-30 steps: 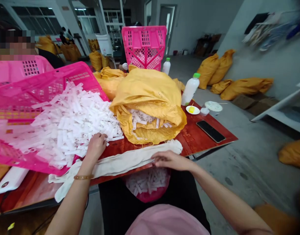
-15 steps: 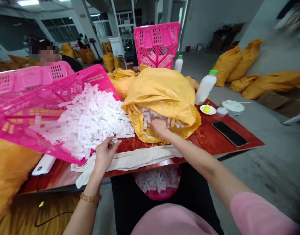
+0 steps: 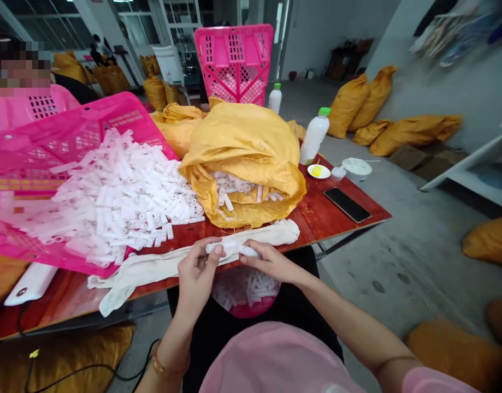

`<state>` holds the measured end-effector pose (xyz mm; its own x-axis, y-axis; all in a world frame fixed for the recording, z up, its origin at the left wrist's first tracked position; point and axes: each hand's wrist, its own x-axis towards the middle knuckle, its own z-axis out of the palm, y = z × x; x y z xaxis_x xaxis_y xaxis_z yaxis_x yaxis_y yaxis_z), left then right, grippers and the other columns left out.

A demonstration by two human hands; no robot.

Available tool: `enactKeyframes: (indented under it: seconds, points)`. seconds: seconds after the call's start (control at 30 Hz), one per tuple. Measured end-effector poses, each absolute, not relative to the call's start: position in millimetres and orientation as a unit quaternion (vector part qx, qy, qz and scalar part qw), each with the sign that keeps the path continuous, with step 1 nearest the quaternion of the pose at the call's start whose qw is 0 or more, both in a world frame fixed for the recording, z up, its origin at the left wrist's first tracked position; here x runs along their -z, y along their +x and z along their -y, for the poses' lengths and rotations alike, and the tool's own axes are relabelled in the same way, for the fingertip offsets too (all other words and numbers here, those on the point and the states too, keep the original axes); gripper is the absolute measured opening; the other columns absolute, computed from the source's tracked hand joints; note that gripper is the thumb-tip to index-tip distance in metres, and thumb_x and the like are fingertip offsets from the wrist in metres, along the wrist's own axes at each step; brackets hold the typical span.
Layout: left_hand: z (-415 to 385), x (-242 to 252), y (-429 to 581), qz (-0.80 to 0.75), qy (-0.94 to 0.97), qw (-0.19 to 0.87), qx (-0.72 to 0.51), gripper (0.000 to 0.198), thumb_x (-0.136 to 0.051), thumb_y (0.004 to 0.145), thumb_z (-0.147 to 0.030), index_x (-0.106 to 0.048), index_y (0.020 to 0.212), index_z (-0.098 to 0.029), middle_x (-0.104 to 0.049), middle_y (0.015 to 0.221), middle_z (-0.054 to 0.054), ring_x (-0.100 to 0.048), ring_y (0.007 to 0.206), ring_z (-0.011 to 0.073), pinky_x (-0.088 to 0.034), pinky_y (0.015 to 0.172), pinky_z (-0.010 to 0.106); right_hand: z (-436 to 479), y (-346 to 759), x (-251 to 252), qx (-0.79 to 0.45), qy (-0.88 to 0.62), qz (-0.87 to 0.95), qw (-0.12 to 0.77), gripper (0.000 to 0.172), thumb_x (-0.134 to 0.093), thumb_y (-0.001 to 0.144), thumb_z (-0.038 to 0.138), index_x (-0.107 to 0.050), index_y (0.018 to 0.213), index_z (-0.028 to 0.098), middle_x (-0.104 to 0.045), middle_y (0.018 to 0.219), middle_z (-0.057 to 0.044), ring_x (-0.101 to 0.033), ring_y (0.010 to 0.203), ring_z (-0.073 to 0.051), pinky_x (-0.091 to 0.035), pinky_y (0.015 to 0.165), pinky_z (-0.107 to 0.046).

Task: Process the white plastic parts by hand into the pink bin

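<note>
Near the table's front edge, my left hand (image 3: 198, 268) pinches a short white plastic tube (image 3: 213, 248). Facing it, my right hand (image 3: 271, 263) grips another white tube piece (image 3: 249, 251), its end pointing at the first one. Whether the two pieces touch is hard to make out. Behind my hands, a yellow woven sack (image 3: 242, 136) lies with its mouth towards me, white tubes showing inside. A heap of similar tubes (image 3: 131, 196) spills out of a tilted pink basket (image 3: 128, 106) on the left. Below the table edge, more tubes sit in a pink container (image 3: 254, 312) between my legs.
A white cloth (image 3: 152, 268) lies along the front edge of the red table (image 3: 349, 229). On the right are a phone (image 3: 347, 204), a white bottle (image 3: 315, 136), a small dish (image 3: 318, 172) and a bowl (image 3: 356, 168). Another person sits behind the baskets at far left.
My right hand has come out of the sack with a tube piece, and my left hand has moved right to meet it. The whole view has shifted.
</note>
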<state>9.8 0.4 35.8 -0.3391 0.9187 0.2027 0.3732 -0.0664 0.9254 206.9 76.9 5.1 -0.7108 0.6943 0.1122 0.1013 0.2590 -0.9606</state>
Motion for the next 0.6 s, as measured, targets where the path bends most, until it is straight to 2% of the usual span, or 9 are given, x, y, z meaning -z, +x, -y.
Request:
enactKeyframes:
  seconds: [0.13,0.23,0.33,0.4,0.5,0.6]
  points:
    - [10.5,-39.8,14.1,-0.643,0.579,0.192,-0.464,0.027,-0.065,0.093,-0.042,-0.073,0.103,-0.019,-0.068,0.077,0.0,-0.053,0.06,0.0107,-0.042,0.059,0.022,-63.8,211.2,-7.1,-0.511,-0.257,0.776,0.264,0.029,-0.052,0.102,0.045,-0.058,0.097,0.017,-0.058,0.086,0.0,-0.053,0.077,-0.014,-0.042,0.071,-0.025]
    - [15.6,-41.2,13.4,-0.642,0.594,0.232,-0.427,0.029,-0.063,0.094,-0.043,-0.073,0.101,-0.018,-0.065,0.069,-0.001,-0.052,0.057,0.011,-0.041,0.056,0.022,-58.5,210.6,0.0,-0.368,-0.27,0.847,0.272,0.019,-0.048,0.105,0.032,-0.058,0.111,0.017,-0.063,0.098,-0.006,-0.058,0.086,-0.019,-0.044,0.077,-0.028]
    - [16.3,-37.1,19.8,-0.639,0.577,0.302,-0.41,0.035,-0.061,0.094,-0.048,-0.074,0.101,-0.016,-0.061,0.062,-0.002,-0.055,0.056,0.0124,-0.042,0.055,0.022,-52.0,203.9,8.8,-0.254,-0.278,0.884,0.275,0.018,-0.044,0.104,0.022,-0.058,0.114,0.015,-0.063,0.101,-0.011,-0.059,0.09,-0.022,-0.045,0.077,-0.031]
    - [15.8,-32.9,23.3,-0.637,0.57,0.318,-0.41,0.038,-0.059,0.095,-0.05,-0.074,0.107,-0.016,-0.065,0.066,0.0,-0.059,0.06,0.014,-0.046,0.059,0.023,-48.8,199.9,9.7,-0.285,-0.269,0.876,0.281,0.017,-0.045,0.105,0.025,-0.058,0.112,0.016,-0.064,0.102,-0.011,-0.06,0.091,-0.022,-0.046,0.079,-0.031]
    - [15.7,-30.3,17.6,-0.63,0.588,0.294,-0.415,0.037,-0.055,0.098,-0.044,-0.07,0.121,-0.019,-0.071,0.081,0.002,-0.065,0.074,0.0157,-0.05,0.071,0.025,-48.4,200.1,2.1,-0.398,-0.257,0.839,0.268,0.02,-0.047,0.106,0.035,-0.058,0.108,0.018,-0.064,0.1,-0.006,-0.06,0.09,-0.019,-0.045,0.08,-0.028]
    - [14.8,-33.5,3.1,-0.606,0.615,0.248,-0.44,0.026,-0.062,0.095,-0.037,-0.07,0.113,-0.02,-0.071,0.087,0.003,-0.065,0.079,0.0156,-0.05,0.074,0.025,-51.2,204.7,-7.6,-0.476,-0.253,0.807,0.243,0.026,-0.051,0.104,0.042,-0.059,0.103,0.017,-0.061,0.086,0.0,-0.056,0.078,-0.015,-0.042,0.072,-0.025]
